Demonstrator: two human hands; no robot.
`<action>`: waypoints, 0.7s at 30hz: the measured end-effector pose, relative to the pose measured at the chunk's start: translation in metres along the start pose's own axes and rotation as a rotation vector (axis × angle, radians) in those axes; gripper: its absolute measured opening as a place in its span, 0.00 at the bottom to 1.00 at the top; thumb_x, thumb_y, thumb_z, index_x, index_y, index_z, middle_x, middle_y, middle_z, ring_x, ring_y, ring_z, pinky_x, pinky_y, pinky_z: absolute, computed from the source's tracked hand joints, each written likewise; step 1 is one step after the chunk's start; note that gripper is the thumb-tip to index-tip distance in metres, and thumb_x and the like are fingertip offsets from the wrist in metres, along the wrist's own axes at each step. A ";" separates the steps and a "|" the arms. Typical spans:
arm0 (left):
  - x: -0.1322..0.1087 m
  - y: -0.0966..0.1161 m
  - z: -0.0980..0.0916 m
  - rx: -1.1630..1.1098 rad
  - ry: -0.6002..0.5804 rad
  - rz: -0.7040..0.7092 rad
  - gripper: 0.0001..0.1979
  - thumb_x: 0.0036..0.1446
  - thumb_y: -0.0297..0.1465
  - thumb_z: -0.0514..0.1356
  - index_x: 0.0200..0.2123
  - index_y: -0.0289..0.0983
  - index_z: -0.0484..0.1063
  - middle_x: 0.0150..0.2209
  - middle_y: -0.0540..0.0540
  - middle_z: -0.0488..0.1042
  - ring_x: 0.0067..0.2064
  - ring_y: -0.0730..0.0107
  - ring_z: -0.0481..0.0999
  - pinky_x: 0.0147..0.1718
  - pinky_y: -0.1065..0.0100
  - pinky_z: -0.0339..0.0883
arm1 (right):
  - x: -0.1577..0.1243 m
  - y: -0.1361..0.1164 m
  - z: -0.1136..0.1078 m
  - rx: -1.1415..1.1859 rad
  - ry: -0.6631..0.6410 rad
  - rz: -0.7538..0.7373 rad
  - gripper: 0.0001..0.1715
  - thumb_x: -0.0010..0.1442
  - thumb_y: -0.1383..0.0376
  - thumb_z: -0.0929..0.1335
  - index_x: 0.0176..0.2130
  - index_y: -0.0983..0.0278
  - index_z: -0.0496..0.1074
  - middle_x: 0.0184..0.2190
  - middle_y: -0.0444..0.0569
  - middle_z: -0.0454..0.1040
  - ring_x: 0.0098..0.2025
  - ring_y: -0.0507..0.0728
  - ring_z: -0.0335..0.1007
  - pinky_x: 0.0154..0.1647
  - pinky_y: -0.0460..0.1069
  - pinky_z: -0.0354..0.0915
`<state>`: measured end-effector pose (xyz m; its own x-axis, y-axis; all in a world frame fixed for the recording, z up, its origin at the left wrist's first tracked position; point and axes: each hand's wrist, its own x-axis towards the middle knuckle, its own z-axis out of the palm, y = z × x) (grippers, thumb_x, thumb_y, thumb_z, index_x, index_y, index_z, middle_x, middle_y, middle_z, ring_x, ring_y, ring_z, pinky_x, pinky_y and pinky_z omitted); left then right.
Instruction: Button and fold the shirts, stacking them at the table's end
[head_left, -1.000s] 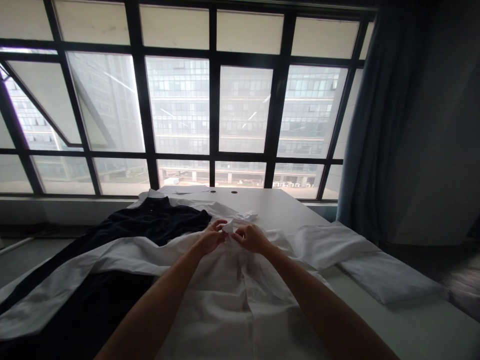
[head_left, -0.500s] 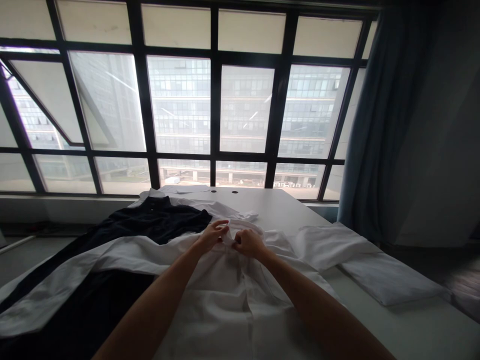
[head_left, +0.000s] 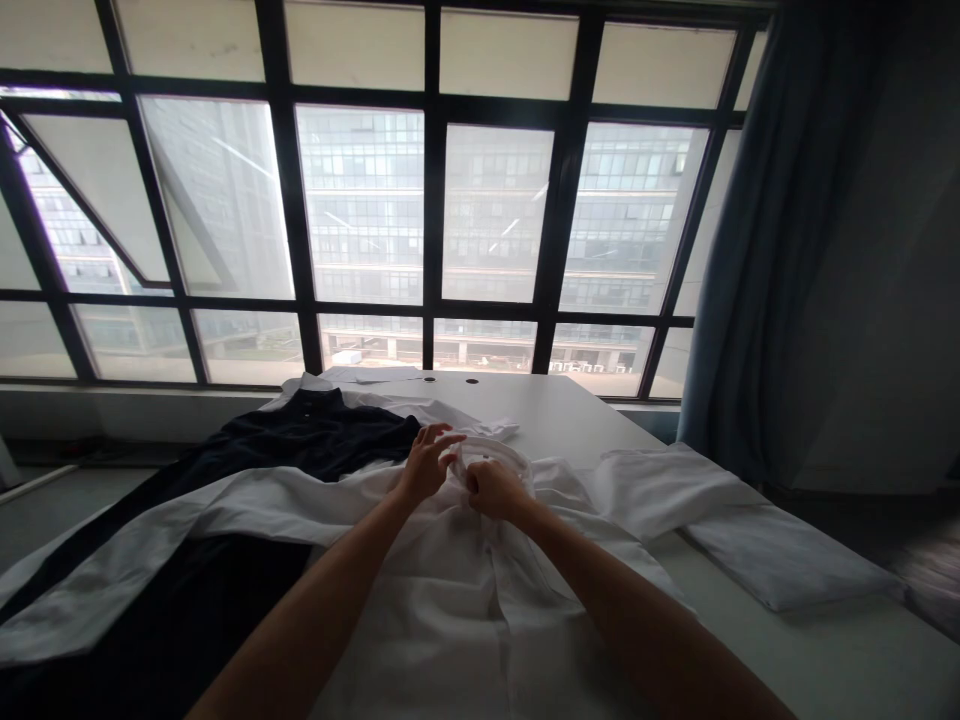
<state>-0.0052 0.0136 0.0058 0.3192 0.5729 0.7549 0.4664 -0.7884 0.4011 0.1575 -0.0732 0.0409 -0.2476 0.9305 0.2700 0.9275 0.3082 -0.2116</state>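
A white shirt [head_left: 435,600] lies spread in front of me, its collar end away from me and its front placket running down toward me. My right hand [head_left: 496,490] is closed, fingers curled on the shirt at the collar [head_left: 491,450]. Just left of the collar, my left hand [head_left: 427,465] has its fingers raised and apart, fingertips close to the collar edge; whether they touch it is unclear. Under the white sleeve [head_left: 262,505] on the left lies a dark navy garment [head_left: 315,430].
Folded white cloth [head_left: 780,560] lies on the right of the white table [head_left: 570,410]. More white fabric is at the far left corner. Behind the table stand black-framed windows, one tilted open, and a blue curtain [head_left: 742,330] hangs at the right.
My left hand has lifted slightly, and its fingers have spread from the collar. The right hand stays closed at nearly the same place, and the collar's curve shows more.
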 end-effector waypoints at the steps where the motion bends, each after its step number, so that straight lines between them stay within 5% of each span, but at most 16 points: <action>1: 0.000 0.003 -0.004 0.125 -0.067 0.118 0.21 0.56 0.20 0.59 0.50 0.47 0.78 0.57 0.44 0.70 0.57 0.58 0.67 0.54 0.56 0.62 | 0.000 0.000 -0.001 -0.002 0.006 -0.006 0.07 0.48 0.73 0.70 0.29 0.64 0.76 0.29 0.45 0.75 0.32 0.54 0.68 0.26 0.46 0.48; 4: 0.001 0.007 -0.015 0.339 -0.235 0.336 0.21 0.58 0.19 0.56 0.45 0.47 0.79 0.62 0.46 0.66 0.62 0.57 0.62 0.57 0.53 0.58 | 0.001 0.001 -0.005 -0.007 0.035 -0.014 0.09 0.48 0.74 0.70 0.32 0.64 0.77 0.30 0.46 0.76 0.33 0.55 0.69 0.26 0.45 0.49; 6: 0.002 0.006 -0.019 0.396 -0.247 0.366 0.17 0.60 0.21 0.56 0.41 0.45 0.80 0.62 0.45 0.66 0.62 0.55 0.62 0.56 0.53 0.58 | 0.001 0.002 -0.009 -0.011 0.047 0.021 0.11 0.49 0.73 0.70 0.35 0.64 0.77 0.32 0.46 0.76 0.35 0.56 0.70 0.28 0.45 0.51; 10: 0.001 0.006 -0.020 0.467 -0.168 0.316 0.16 0.60 0.19 0.55 0.39 0.43 0.79 0.57 0.43 0.70 0.59 0.56 0.65 0.53 0.54 0.60 | 0.003 0.002 -0.013 0.016 -0.052 0.119 0.12 0.48 0.72 0.71 0.37 0.64 0.79 0.34 0.48 0.77 0.38 0.57 0.71 0.29 0.44 0.55; 15: -0.002 0.012 -0.010 0.510 -0.152 0.256 0.19 0.57 0.17 0.54 0.40 0.43 0.78 0.57 0.42 0.70 0.58 0.56 0.66 0.51 0.53 0.61 | 0.004 0.004 -0.016 0.042 -0.166 0.071 0.08 0.50 0.70 0.73 0.34 0.67 0.78 0.32 0.47 0.76 0.32 0.54 0.69 0.25 0.44 0.53; 21: -0.003 0.012 -0.005 0.522 -0.137 0.169 0.21 0.55 0.16 0.52 0.44 0.40 0.78 0.55 0.40 0.71 0.57 0.54 0.67 0.50 0.53 0.63 | 0.004 0.017 -0.037 0.085 -0.238 0.054 0.17 0.59 0.53 0.74 0.34 0.66 0.79 0.30 0.48 0.76 0.32 0.55 0.70 0.30 0.44 0.60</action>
<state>-0.0044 0.0010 0.0105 0.5130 0.4993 0.6982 0.7345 -0.6763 -0.0560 0.1828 -0.0721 0.0733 -0.2670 0.9632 0.0297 0.9168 0.2634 -0.3003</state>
